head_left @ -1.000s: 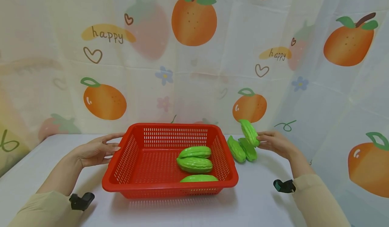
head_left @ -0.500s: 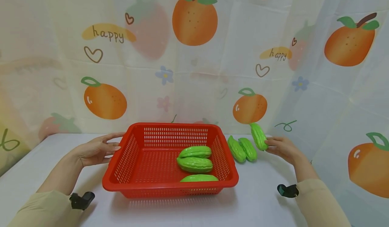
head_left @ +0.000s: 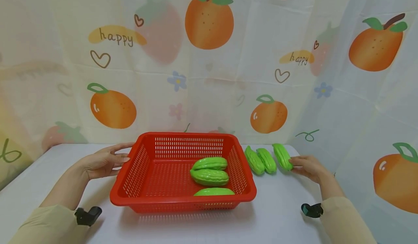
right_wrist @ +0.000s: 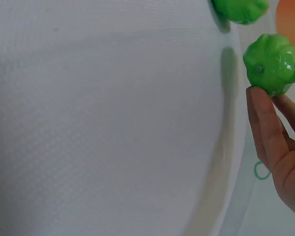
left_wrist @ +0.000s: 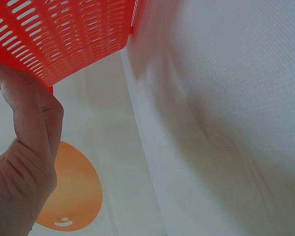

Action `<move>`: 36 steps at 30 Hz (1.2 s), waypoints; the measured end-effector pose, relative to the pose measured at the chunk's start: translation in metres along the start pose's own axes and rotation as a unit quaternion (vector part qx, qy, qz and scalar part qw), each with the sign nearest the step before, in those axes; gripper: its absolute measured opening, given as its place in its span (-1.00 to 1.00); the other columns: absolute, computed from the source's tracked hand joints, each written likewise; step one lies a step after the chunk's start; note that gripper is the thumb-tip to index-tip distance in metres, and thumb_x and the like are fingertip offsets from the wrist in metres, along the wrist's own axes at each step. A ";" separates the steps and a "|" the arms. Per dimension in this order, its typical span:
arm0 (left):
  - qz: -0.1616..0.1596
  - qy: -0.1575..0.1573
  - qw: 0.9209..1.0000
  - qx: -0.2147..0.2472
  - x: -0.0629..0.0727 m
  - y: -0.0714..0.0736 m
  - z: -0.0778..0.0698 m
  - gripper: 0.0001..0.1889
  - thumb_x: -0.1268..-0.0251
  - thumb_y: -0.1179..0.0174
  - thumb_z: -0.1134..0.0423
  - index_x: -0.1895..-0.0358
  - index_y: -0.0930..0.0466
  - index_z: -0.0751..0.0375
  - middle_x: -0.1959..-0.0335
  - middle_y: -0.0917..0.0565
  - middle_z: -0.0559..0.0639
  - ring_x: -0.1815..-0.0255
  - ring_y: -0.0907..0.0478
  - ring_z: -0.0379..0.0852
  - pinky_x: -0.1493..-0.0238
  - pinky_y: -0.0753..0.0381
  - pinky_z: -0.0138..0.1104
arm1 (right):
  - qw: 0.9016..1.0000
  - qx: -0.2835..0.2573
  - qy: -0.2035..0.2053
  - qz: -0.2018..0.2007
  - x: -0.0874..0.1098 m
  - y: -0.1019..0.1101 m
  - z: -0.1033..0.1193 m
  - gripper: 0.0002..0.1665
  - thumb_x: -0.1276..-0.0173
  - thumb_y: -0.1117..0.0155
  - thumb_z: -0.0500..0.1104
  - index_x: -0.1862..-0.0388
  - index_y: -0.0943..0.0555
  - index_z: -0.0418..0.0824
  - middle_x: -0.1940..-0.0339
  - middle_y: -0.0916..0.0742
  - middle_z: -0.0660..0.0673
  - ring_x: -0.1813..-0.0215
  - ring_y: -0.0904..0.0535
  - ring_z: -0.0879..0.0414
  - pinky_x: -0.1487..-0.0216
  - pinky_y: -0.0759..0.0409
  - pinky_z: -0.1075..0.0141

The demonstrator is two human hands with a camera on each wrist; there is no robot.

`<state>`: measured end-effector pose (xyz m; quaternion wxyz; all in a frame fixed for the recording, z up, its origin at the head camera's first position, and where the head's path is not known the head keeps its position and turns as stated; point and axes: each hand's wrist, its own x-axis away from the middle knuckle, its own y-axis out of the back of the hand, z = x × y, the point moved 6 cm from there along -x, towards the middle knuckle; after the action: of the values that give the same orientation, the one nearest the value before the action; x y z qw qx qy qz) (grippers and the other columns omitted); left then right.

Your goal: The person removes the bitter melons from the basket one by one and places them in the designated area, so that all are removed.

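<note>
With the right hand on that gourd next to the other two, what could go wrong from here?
The right hand holds the gourd by its near end, so the smooth, rounded body might slip or roll as the fingers let go. Two gourds lie close by on the table and could be nudged. The left hand touches the basket at its side; a tug might shift it and roll the three gourds inside.

Below your left hand and right hand, you have a white bench. Beyond both, you face a pale cloth printed with strawberries, blue flowers and "happy" lettering. Locate one orange print to the right of your right hand.
</note>
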<state>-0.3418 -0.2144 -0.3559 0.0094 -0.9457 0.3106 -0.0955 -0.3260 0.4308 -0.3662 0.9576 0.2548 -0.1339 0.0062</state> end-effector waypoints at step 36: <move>0.010 0.001 1.000 0.003 -0.001 -0.001 0.000 -0.60 -0.50 0.01 0.30 -0.20 -0.35 -0.38 0.01 -0.74 -0.26 0.03 -0.71 -0.21 -0.07 -0.70 -0.23 | 0.998 -0.056 -0.036 -0.015 -0.004 -0.008 -0.009 -0.35 -0.47 -0.14 -0.15 -0.31 -0.27 -0.61 0.21 -0.60 -0.04 0.27 -0.58 0.27 0.18 -0.69 0.46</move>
<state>-0.3422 -0.2127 -0.3558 0.0124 -0.9424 0.3198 -0.0974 -0.3266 0.4286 -0.3790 0.9651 0.2024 -0.1641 -0.0251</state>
